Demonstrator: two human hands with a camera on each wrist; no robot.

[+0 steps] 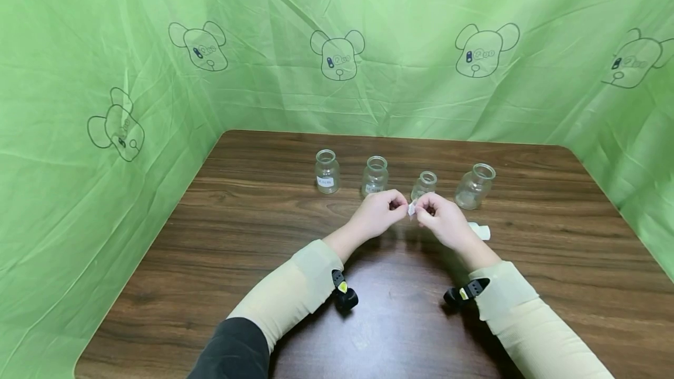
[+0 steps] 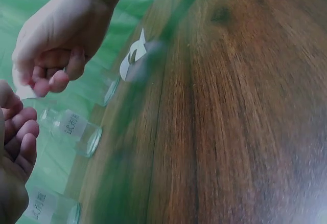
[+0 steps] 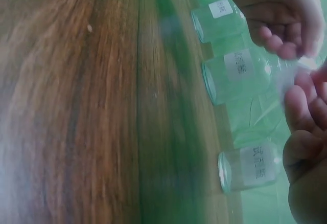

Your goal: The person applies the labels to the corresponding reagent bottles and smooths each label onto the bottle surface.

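Between the two hands is a small white sticker-like piece (image 1: 412,209), its near edge partly covered by fingertips. My left hand (image 1: 376,213) pinches it from the left with thumb and index finger, the other fingers curled. From the right, my right hand (image 1: 442,220) pinches the same piece. Just behind the hands stands a small clear glass jar (image 1: 424,180), its lower part hidden by the right hand. A second glass jar (image 1: 375,174) is close behind the left hand. The right wrist view shows white handwritten labels on a jar (image 3: 239,75) and its neighbours.
Another labelled jar (image 1: 327,171) stands upright at the left end of the row, and a wider jar (image 1: 475,186) at the right end. Curled white paper (image 2: 134,55) lies on the wooden table (image 1: 210,274) beside the right wrist. Green cloth (image 1: 400,98) surrounds the table.
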